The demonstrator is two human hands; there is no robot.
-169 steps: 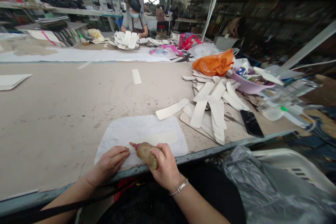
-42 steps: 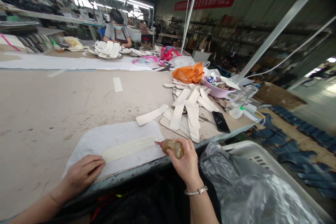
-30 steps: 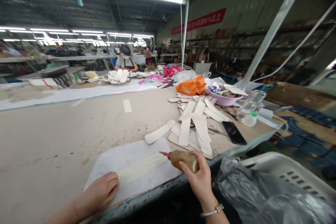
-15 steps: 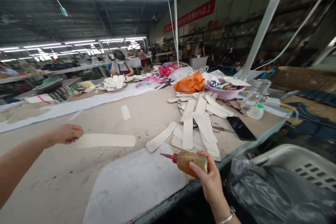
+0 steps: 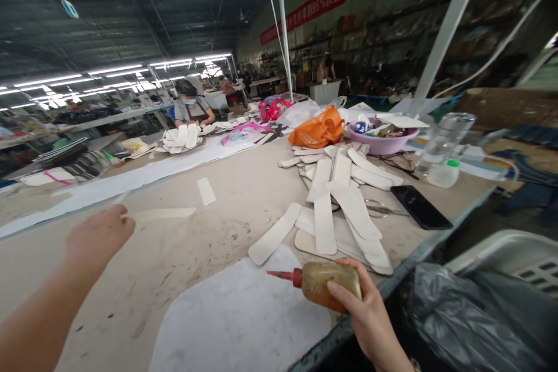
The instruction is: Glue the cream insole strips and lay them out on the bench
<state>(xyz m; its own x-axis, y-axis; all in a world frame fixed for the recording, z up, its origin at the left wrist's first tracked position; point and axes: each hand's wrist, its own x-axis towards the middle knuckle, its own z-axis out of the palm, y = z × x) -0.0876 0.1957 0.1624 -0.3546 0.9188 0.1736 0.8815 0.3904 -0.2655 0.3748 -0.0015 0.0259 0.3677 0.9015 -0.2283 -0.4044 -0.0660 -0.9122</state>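
Observation:
My right hand (image 5: 370, 317) grips a brown squeeze bottle with a red nozzle (image 5: 320, 283), held sideways over the white work mat (image 5: 244, 319) at the table's near edge. My left hand (image 5: 98, 238) is stretched out to the far left and pinches the end of a long cream strip (image 5: 161, 214), which lies low over the table beside it. A heap of similar white strips (image 5: 344, 197) lies to the right of the mat.
A black phone (image 5: 421, 207), scissors (image 5: 383, 209), an orange bag (image 5: 320, 128), a purple bowl (image 5: 381, 142) and a clear bottle (image 5: 442, 148) crowd the table's right end. A bin lined with black plastic (image 5: 475, 314) stands at lower right. A person works at the far table (image 5: 189, 106).
My left hand lifted the cream strip off the white mat and carried it out to the far left. My right hand drew the bottle back to the mat's right edge.

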